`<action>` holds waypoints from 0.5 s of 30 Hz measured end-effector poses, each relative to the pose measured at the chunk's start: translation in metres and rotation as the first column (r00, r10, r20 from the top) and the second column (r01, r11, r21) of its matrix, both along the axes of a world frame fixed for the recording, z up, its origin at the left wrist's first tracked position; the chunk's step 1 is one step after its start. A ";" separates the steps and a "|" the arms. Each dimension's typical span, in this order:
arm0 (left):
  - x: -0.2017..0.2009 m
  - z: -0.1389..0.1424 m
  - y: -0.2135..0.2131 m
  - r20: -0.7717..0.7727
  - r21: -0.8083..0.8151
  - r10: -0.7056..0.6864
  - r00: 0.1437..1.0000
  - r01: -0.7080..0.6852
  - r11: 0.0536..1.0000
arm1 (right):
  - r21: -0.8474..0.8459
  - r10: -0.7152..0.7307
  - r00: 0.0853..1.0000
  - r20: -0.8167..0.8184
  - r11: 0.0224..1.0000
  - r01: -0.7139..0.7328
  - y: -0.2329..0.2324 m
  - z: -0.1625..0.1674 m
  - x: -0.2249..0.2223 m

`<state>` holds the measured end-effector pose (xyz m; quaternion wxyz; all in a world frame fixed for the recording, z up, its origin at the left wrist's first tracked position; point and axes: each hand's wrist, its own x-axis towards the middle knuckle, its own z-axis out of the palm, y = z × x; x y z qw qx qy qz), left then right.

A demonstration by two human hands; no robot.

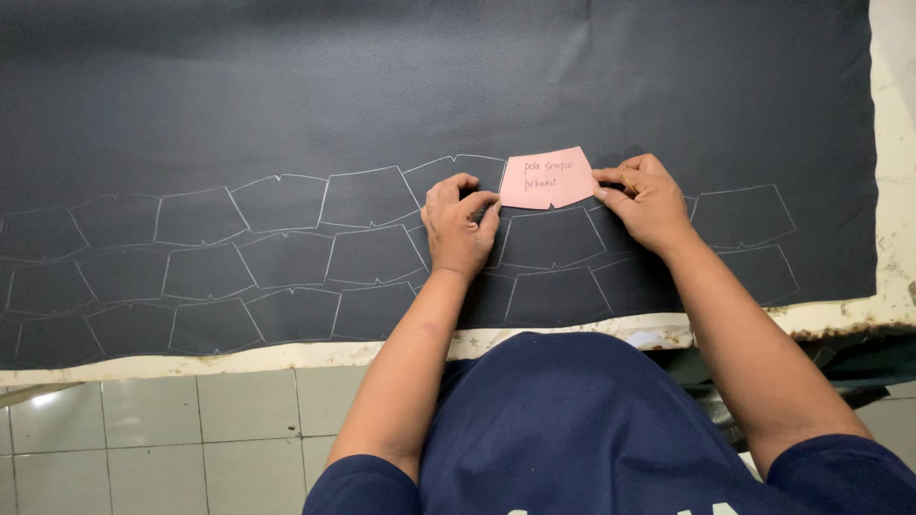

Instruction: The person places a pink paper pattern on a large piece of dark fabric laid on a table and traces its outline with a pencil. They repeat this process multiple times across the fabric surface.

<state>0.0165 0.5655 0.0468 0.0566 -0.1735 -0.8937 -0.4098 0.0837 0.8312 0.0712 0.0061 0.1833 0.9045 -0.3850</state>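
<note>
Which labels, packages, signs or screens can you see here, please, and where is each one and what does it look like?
Pink paper template with handwriting: flat on the dark fabric sheet, upper middle, an angular shield-like shape, held by the left hand at its left edge and the right hand at its right edge.
No packages, signs or screens show.
</note>
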 end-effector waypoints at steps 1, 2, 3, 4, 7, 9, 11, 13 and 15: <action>0.000 0.000 0.000 -0.002 0.000 -0.003 1.000 0.003 1.000 | 0.003 -0.004 1.000 0.008 1.000 0.004 0.000 0.000 0.000; 0.001 0.000 0.000 -0.003 -0.001 -0.003 1.000 0.003 1.000 | -0.004 -0.007 1.000 0.010 1.000 0.007 -0.001 0.000 0.001; 0.000 0.000 0.000 -0.004 -0.001 -0.004 1.000 0.004 1.000 | -0.010 -0.011 1.000 0.011 1.000 0.011 0.000 -0.001 0.000; 0.000 0.000 0.000 -0.005 -0.001 -0.005 1.000 0.005 1.000 | -0.017 -0.015 1.000 0.013 1.000 0.015 0.000 -0.001 0.000; 0.000 -0.002 0.000 0.005 -0.005 0.005 1.000 -0.005 1.000 | -0.004 0.004 1.000 -0.009 1.000 -0.004 0.001 -0.002 0.001; 0.000 -0.003 0.000 -0.011 -0.005 0.001 1.000 -0.001 1.000 | -0.012 0.004 1.000 -0.015 1.000 -0.004 0.001 -0.003 0.001; 0.000 -0.004 0.001 -0.022 -0.006 0.001 1.000 -0.001 1.000 | -0.009 0.005 1.000 -0.020 1.000 -0.005 0.002 -0.003 0.001; 0.000 -0.005 0.001 -0.021 -0.012 0.005 1.000 -0.005 1.000 | 0.005 0.007 1.000 -0.018 1.000 -0.007 0.002 -0.003 0.001; 0.000 -0.005 0.001 -0.023 -0.007 0.003 1.000 -0.004 1.000 | -0.012 0.004 1.000 -0.021 1.000 -0.004 0.002 -0.004 0.002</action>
